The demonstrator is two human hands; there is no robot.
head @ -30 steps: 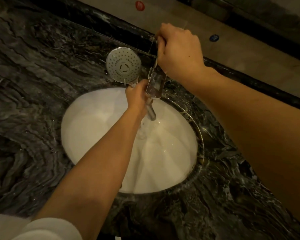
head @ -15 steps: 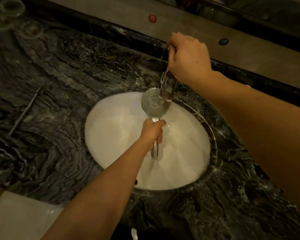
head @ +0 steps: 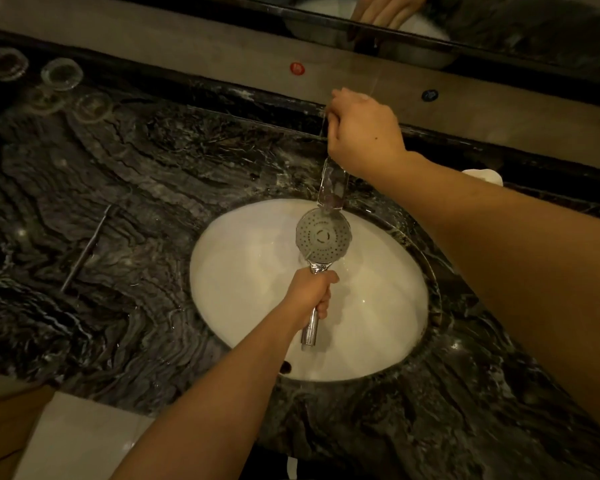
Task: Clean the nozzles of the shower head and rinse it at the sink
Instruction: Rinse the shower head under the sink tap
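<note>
Head view, frame centre: left hand (head: pixel 314 292) grasps the shower head (head: pixel 323 237) under the faucet (head: pixel 331 187), right hand (head: pixel 362 133) clasping its lever; a wet handle might slip.

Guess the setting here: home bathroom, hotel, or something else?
A bathroom vanity, possibly a hotel's, though that is uncertain. Clues: a white oval basin sunk into a dark marble counter, a mirror along the back wall, and small glass dishes at the counter's far left.
</note>
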